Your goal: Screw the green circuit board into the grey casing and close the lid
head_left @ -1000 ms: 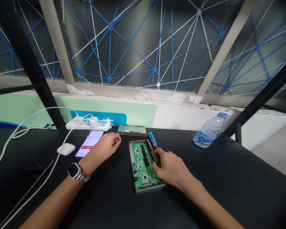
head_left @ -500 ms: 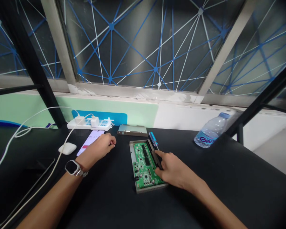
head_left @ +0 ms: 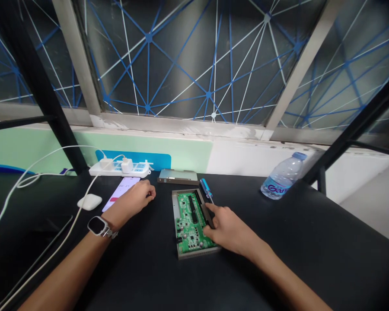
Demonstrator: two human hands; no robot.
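A green circuit board (head_left: 185, 223) sits inside a shallow metal case (head_left: 197, 254) lying on the black table. My right hand (head_left: 228, 229) grips the case's right side, thumb over the board's edge and index finger stretched along the dark side strip (head_left: 207, 214). Its other fingers are partly hidden. A screwdriver (head_left: 206, 188) with a blue handle lies just beyond that hand, its shaft towards the index finger. My left hand (head_left: 139, 196) is loosely closed beside the phone (head_left: 120, 190), apart from the case, and no object shows in it.
Behind the case lies a flat metal cover (head_left: 178, 176). A white power strip (head_left: 116, 167) with plugs and cables stands back left, near a white earbud case (head_left: 89, 201). To the right, a water bottle (head_left: 282, 177) leans near a black frame post (head_left: 326, 157).
My right hand and the case have shifted slightly left, the near end most. The whole view has also moved a little. My left hand stays closed near the phone.
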